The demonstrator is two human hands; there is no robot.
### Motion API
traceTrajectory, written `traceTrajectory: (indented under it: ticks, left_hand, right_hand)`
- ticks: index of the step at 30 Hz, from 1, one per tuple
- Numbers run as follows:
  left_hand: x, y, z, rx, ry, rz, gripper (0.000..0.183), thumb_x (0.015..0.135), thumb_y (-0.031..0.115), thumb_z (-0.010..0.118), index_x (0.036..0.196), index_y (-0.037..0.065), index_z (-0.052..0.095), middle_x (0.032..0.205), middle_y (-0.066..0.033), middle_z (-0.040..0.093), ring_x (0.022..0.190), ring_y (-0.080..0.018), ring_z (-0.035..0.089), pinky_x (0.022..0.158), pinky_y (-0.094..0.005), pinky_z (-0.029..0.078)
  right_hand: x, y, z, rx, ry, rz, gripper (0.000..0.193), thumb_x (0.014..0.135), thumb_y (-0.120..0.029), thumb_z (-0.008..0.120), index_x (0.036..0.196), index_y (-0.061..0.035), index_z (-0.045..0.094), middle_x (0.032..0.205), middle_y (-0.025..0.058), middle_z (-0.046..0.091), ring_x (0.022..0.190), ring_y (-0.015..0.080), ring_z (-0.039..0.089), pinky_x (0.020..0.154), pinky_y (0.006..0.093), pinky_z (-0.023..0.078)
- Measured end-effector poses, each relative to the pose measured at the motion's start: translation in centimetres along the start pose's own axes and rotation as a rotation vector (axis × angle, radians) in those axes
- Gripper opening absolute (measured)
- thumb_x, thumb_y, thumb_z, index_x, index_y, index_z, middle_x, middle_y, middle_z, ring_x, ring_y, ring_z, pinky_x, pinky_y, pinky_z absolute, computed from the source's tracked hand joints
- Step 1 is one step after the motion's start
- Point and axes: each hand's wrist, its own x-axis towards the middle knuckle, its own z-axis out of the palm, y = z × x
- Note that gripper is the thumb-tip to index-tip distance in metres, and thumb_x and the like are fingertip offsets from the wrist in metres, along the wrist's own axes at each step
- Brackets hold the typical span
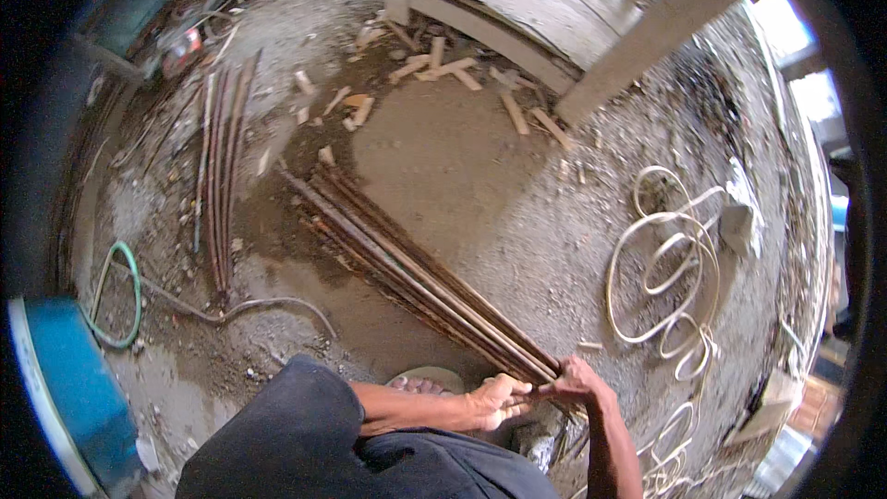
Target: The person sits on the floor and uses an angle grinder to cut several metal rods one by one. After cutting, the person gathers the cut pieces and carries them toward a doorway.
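Note:
A bundle of long thin brown rods [420,273] slants across the wet ground, its near end raised at my hands. Around that near end my right hand [577,383] is closed, the fingers wrapped over the rods. Just left of it, my left hand [499,402] is closed too, palm partly turned up, fingertips meeting beside the rods. What sits between those fingertips is too small to make out. The far end of the bundle rests on dark, damp soil, its rods slightly fanned apart. Part of my foot [425,383] shows behind my left forearm.
More rods [222,176] lie at the left, near a hose [268,303]. A blue container [78,388] stands at lower left. Coiled pale strips [661,268] spread over the right side. Wood offcuts [434,65] lie scattered below a timber bench [499,28] with a post [637,55].

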Motion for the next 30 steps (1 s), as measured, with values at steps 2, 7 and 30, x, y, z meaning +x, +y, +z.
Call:
traceTrajectory:
  ticks: [2, 7, 30]
  left_hand:
    - [-0.3, 0.0, 0.3, 0.030, -0.003, -0.009, 0.014, 0.087, 0.008, 0.067, 0.102, 0.009, 0.067, 0.103, -0.0034, 0.067, 0.100, -0.0191, 0.062, 0.090, -0.0375, 0.053]
    - [-1.8, 0.6, 1.1, 0.164, -0.021, -0.035, 0.015, 0.087, 0.014, 0.072, 0.101, 0.013, 0.069, 0.102, 0.0000, 0.067, 0.098, -0.0166, 0.060, 0.086, -0.0348, 0.050]
    - [-10.2, 3.3, -0.4, 0.966, -0.390, 0.432, 0.046, 0.097, 0.031, 0.067, 0.129, -0.001, 0.061, 0.124, -0.0092, 0.066, 0.115, -0.0186, 0.059, 0.104, -0.0337, 0.044]
  right_hand:
    - [0.0, 0.2, 0.4, -0.052, -0.027, 0.035, 0.060, 0.066, -0.045, 0.088, 0.111, -0.0074, 0.073, 0.089, 0.0115, 0.074, 0.081, 0.0237, 0.069, 0.076, 0.0375, 0.056]
    - [-0.9, 0.6, 1.0, 0.147, -0.004, -0.028, 0.062, 0.066, -0.032, 0.088, 0.120, -0.0072, 0.070, 0.103, 0.0071, 0.075, 0.089, 0.0147, 0.068, 0.084, 0.0336, 0.054]
    - [-9.5, -7.1, -1.4, 0.493, -0.271, -0.090, 0.062, 0.062, -0.034, 0.093, 0.112, -0.0040, 0.070, 0.096, 0.0086, 0.075, 0.085, 0.0169, 0.066, 0.077, 0.0330, 0.054]
